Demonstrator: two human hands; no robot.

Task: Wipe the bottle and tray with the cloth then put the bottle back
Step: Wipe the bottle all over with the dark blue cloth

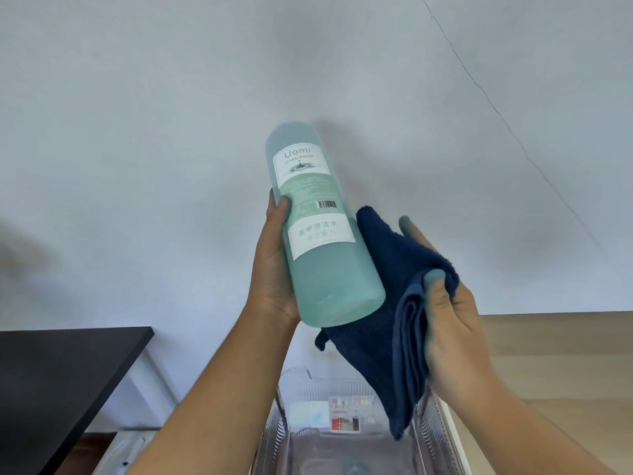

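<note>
Bottle (322,234) of teal liquid gripped by left hand (274,269); right hand (448,323) clutches cloth (387,303) above tray (342,440).

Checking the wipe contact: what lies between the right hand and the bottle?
In the head view, the folded dark blue cloth lies between the right hand and the bottle, against the bottle's side.
</note>
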